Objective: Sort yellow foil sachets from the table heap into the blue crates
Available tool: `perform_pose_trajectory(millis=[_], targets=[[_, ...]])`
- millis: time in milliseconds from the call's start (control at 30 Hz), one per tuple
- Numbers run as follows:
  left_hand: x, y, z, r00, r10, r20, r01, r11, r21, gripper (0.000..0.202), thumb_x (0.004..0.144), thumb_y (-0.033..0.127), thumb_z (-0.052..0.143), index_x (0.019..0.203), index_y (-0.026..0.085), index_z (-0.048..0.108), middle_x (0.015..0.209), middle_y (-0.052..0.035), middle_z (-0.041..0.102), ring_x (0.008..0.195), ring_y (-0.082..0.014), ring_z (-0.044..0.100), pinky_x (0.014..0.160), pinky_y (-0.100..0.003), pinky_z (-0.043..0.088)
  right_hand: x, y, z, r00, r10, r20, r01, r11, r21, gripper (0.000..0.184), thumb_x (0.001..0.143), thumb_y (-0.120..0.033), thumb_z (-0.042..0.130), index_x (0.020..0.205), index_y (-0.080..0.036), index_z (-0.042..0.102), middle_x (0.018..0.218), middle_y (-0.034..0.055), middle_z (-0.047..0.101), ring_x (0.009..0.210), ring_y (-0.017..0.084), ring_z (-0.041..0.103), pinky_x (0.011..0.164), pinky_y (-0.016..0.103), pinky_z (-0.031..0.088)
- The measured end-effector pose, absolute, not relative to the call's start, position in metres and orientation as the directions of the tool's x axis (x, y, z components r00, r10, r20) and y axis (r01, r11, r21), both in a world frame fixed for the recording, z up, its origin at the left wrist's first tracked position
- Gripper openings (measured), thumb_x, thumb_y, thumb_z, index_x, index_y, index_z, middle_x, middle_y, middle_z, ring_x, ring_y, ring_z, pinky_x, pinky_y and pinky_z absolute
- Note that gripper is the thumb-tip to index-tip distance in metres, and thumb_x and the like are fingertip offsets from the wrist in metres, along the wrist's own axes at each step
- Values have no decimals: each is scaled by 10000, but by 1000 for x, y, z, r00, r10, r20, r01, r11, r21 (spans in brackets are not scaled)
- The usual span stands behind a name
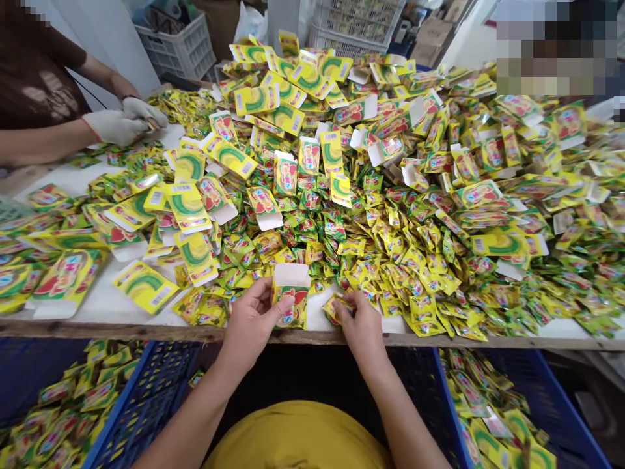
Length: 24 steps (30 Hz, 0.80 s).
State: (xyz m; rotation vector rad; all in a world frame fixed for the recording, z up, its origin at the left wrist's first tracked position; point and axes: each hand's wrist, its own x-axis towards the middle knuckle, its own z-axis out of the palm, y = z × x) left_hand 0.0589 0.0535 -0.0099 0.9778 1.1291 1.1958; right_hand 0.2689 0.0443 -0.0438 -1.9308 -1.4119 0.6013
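My left hand (pixel 252 319) grips a small open carton (pixel 291 293), yellow and green with red fruit print, upright at the table's near edge with its white flap up. Just to the right, my right hand (pixel 360 320) is closed on a small yellow-green sachet (pixel 336 306) lying at the front of the heap. A huge pile of such sachets (pixel 420 260) covers the white table (pixel 105 303). Several flat and part-folded cartons (pixel 188 208) lie among them.
Blue crates (pixel 146 397) holding more sachets stand below the table's front edge on both sides. A person at the far left works with white-gloved hands (pixel 124 120). White baskets (pixel 178 45) and cardboard boxes stand behind the table. Another person is at the far right.
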Motion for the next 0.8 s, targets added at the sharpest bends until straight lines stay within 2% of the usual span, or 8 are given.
perform_pose_trajectory(millis=[133,233,300,467,567,633,700,800], targets=[[55,54,-13,27,993,-117,-154,120,981,290,742,283,727,993,169,637,934,-32,725,825,-161,654,737,-233,509,270,37,-53,230,958,171,880,-129,-458,319,801,-472,610,909,-171,600,890,116,615,854,267,571,751,383,454],[53,53,-15,18,994,-106,-143,108,984,284,740,278,726,988,172,636,918,-25,724,826,-163,655,740,-236,512,272,35,-51,156,976,155,940,-98,-327,312,795,-505,628,821,-196,596,855,103,600,837,276,549,709,372,437],[52,51,-17,16,995,-103,-132,104,986,282,744,278,722,992,175,636,929,-25,724,836,-165,658,750,-239,513,269,37,-48,118,986,117,951,-78,-299,274,810,-474,623,759,-207,588,835,93,592,806,265,541,687,360,427],[48,47,-16,-20,993,-113,-108,110,988,304,730,306,721,988,171,632,968,-40,724,873,-194,668,772,-271,521,260,46,-48,41,998,41,894,-18,-448,217,771,-380,659,662,-221,560,702,26,540,674,202,525,627,310,407],[45,46,-12,-27,993,-115,-110,111,988,296,726,307,720,975,175,629,960,-36,723,886,-196,668,788,-276,516,256,49,-51,59,997,-48,774,-76,-628,270,715,-363,683,573,-216,506,597,-22,477,568,155,476,561,277,379],[47,46,-11,-17,994,-105,-119,102,988,289,730,303,715,978,182,629,956,-31,719,883,-191,665,794,-275,511,256,49,-49,63,992,-107,620,-123,-775,290,679,-349,704,572,-216,469,550,-48,443,527,134,449,519,256,367],[54,49,-10,3,995,-98,-123,97,988,279,736,296,708,981,189,630,947,-26,715,872,-188,659,790,-272,505,260,48,-39,98,990,-102,425,-134,-895,260,647,-328,734,668,-218,499,576,-56,471,535,129,468,504,243,387],[76,55,-13,70,994,-89,-81,94,992,242,749,293,687,967,198,640,885,-20,708,816,-185,645,740,-264,495,271,48,-7,276,959,64,243,-5,-970,371,667,-306,752,984,-232,576,748,-26,568,639,145,552,575,258,466]])
